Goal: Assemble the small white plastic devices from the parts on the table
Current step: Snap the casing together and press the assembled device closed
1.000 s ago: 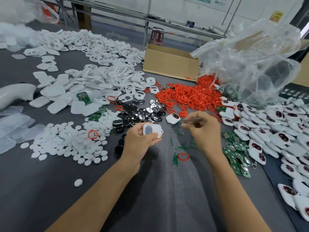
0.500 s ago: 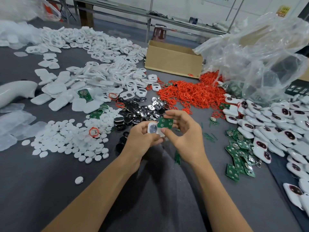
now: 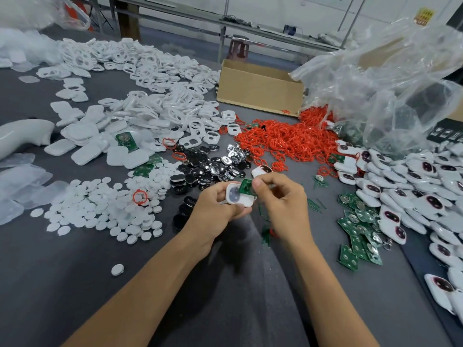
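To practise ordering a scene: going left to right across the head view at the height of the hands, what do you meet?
Pile of white discs → left hand gripping a white shell → right hand pinching a green board → loose green circuit boards → assembled white devices.

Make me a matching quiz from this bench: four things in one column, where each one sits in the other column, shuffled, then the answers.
Things:
1 shell
2 red rings
3 white discs
4 box

Places:
A spread out at the near left
B far side, behind the rings
C gripped in the left hand
D heaped in the middle, in front of the box

Pairs: 1-C, 2-D, 3-A, 4-B
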`<state>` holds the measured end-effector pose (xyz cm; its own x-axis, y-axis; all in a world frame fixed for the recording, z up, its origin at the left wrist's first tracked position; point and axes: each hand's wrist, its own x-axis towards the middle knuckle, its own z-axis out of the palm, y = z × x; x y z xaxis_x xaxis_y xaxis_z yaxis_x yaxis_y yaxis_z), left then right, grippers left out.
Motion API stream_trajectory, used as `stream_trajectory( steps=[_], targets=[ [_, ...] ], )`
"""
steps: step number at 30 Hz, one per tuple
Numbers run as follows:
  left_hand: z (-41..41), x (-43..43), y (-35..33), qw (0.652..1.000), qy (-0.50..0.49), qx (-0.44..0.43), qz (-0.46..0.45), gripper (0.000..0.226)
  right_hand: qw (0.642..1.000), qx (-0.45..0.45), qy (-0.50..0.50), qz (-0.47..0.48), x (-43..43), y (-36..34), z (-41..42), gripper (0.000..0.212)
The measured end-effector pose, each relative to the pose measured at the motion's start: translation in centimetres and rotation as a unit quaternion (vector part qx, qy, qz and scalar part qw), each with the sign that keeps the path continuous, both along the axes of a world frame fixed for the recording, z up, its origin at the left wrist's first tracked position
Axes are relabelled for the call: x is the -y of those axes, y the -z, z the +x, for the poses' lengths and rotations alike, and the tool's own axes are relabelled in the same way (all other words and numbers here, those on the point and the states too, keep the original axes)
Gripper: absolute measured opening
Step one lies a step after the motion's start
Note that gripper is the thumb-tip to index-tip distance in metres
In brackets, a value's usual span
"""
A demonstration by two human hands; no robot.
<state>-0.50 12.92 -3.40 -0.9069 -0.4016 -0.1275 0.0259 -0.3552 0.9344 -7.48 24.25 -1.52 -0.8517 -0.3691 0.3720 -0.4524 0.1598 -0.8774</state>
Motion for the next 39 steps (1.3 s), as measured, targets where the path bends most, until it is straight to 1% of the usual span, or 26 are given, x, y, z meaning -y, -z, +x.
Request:
stream_trajectory(
  steps=[4, 8, 10, 14, 17, 21, 26, 32, 39],
  targets=[
    [0.08, -0.14, -0.04, 1.0, 0.019, -0.009, -0.008, 0.04, 0.998, 0.035, -0.036, 0.03, 0.01, 0.0, -0.12, 0.014],
    [0.14, -0.15, -0.13, 1.0, 0.023, -0.01, -0.014, 0.039, 0.998, 0.036, -0.027, 0.047, 0.18, 0.14, -0.08, 0.014],
    [0.17, -0.15, -0.15, 1.0, 0.025, -0.009, -0.016, 0.039, 0.998, 0.009, -0.008, 0.061, 0.23, 0.28, -0.01, 0.013],
    [0.13, -0.08, -0.22, 1.0, 0.019, -0.004, -0.004, 0.04, 0.993, -0.076, 0.035, 0.08, 0.37, 0.3, 0.27, 0.012],
    [0.08, -0.03, -0.28, 1.0, 0.012, -0.004, 0.018, 0.04, 0.993, -0.087, 0.016, 0.074, 0.11, 0.24, 0.16, 0.013],
    [0.03, -0.06, -0.24, 0.999, 0.007, -0.009, 0.041, 0.037, 0.983, -0.134, 0.011, 0.125, -0.03, 0.26, 0.07, 0.016],
    [0.03, 0.05, -0.11, 0.999, 0.006, -0.004, 0.046, 0.037, 0.968, -0.178, 0.014, 0.177, -0.2, 0.41, 0.21, 0.012],
    [-0.08, 0.1, -0.06, 0.999, 0.009, -0.001, 0.042, 0.037, 0.966, -0.185, 0.001, 0.183, -0.05, 0.25, 0.46, 0.012],
    [-0.13, 0.12, 0.11, 0.999, 0.006, 0.0, 0.039, 0.038, 0.965, -0.184, 0.008, 0.186, 0.05, 0.25, 0.55, 0.012]
  ],
)
